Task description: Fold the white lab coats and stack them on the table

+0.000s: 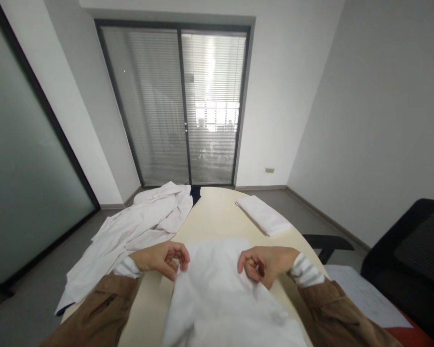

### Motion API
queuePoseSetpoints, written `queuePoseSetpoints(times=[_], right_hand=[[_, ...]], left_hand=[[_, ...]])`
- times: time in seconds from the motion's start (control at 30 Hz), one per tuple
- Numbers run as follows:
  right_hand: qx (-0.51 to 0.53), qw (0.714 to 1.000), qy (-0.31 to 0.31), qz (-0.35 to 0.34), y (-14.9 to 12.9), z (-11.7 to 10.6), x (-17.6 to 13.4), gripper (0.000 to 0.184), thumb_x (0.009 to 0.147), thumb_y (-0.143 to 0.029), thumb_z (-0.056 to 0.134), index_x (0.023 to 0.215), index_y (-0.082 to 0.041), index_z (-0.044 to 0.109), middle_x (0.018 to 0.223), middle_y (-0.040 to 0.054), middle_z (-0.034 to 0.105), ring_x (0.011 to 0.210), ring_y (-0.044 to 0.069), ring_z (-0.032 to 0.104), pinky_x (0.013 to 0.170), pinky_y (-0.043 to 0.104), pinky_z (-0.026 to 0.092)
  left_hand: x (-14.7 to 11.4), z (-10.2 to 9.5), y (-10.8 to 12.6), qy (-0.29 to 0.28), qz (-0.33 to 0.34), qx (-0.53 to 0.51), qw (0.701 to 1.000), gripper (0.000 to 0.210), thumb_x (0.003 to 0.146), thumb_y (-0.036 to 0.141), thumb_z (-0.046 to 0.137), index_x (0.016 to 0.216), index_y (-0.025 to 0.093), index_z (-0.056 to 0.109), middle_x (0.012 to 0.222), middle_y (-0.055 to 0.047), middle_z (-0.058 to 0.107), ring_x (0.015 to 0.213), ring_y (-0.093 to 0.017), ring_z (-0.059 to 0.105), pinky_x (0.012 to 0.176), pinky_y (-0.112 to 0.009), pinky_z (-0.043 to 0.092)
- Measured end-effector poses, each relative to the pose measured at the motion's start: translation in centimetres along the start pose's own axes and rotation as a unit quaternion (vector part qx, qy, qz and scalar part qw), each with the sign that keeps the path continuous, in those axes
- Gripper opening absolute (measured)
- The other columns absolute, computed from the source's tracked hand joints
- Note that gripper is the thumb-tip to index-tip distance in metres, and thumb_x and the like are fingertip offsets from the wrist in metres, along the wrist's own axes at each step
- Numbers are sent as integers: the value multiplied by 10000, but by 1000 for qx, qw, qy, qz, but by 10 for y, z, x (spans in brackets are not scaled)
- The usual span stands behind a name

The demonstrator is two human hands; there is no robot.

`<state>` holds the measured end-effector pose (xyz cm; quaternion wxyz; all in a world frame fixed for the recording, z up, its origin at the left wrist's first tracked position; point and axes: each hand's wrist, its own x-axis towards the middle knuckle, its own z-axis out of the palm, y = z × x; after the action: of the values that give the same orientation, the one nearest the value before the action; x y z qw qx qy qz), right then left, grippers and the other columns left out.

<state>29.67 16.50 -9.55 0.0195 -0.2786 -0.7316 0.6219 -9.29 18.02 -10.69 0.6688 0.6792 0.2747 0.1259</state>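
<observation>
A white garment (217,284) lies lengthwise over the near part of the table in front of me, wrinkled toward my body and flatter at its far end. At its left edge is my left hand (164,258), with curled fingers and the thumb closed at the fabric. My right hand (265,264) mirrors it on the right edge, fingers bent and thumb tucked in against the cloth. How much fabric sits within each grip is partly hidden by the fingers.
Loose white garments (144,221) with a dark blue part (195,193) cover the left side of the round table (213,212). A folded white cloth (264,214) lies near the right rim. A black chair (412,260) with papers (365,294) on its seat stands at right.
</observation>
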Motion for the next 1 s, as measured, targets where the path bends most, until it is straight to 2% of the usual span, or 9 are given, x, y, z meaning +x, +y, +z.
queuePoseSetpoints(times=[0.07,0.13,0.23,0.3,0.37,0.53,0.7,0.8,1.0], right_hand=[[33,998,-46,38,3,0,4,784,457,-345,958,1134,-161,609,745,-50,610,647,89,567,594,189,449],[37,998,-16,45,8,-4,4,692,489,-390,945,1046,-155,609,724,-44,612,617,95,571,566,193,444],[2,987,159,35,19,-14,4,487,711,-567,785,886,-175,557,611,-59,546,504,82,493,483,197,377],[-38,949,308,49,26,-19,5,482,804,-653,652,868,-194,519,564,-68,505,460,80,439,460,210,333],[-52,917,390,68,34,-22,7,517,820,-700,592,928,-200,523,573,-64,515,462,88,439,472,226,335],[-23,907,413,77,42,-23,15,554,826,-670,599,1101,-189,575,623,-45,547,511,109,492,499,241,371],[10,886,451,103,36,-22,18,407,839,-514,651,1062,-174,632,673,-7,585,573,127,552,478,225,387],[41,872,475,108,33,-22,20,329,855,-430,649,1067,-179,635,755,18,636,608,125,586,507,217,418],[56,854,511,85,46,-35,37,348,841,-399,665,1116,-188,630,723,7,654,558,113,562,508,217,422]], left_hand=[[1,-2,-7,0,-31,1,1000,563,509,334,933,948,183,616,866,-15,662,709,-111,591,634,-214,480],[5,-2,-13,64,-60,27,996,529,555,421,899,909,180,588,749,20,617,669,-119,587,603,-225,501],[14,1,-19,200,-132,85,967,476,726,590,719,894,194,516,666,41,583,489,-110,535,461,-240,480],[20,5,-21,259,-167,108,945,477,775,626,633,928,202,478,656,30,606,427,-121,530,394,-233,436],[27,9,-22,293,-171,120,933,485,800,608,603,1007,193,463,606,30,608,388,-129,518,366,-218,387],[41,15,-23,379,-97,51,919,593,773,484,684,1188,132,449,542,71,554,461,-143,552,439,-220,426],[52,21,-27,419,-32,-16,907,607,707,325,786,1218,135,519,745,-1,658,641,-168,647,571,-249,490],[60,24,-30,457,-1,-44,889,541,732,176,756,1227,150,540,917,-67,709,792,-192,696,716,-279,533],[82,15,-36,463,28,-200,863,552,779,49,677,1295,144,502,927,-88,728,719,-175,697,685,-287,551]])
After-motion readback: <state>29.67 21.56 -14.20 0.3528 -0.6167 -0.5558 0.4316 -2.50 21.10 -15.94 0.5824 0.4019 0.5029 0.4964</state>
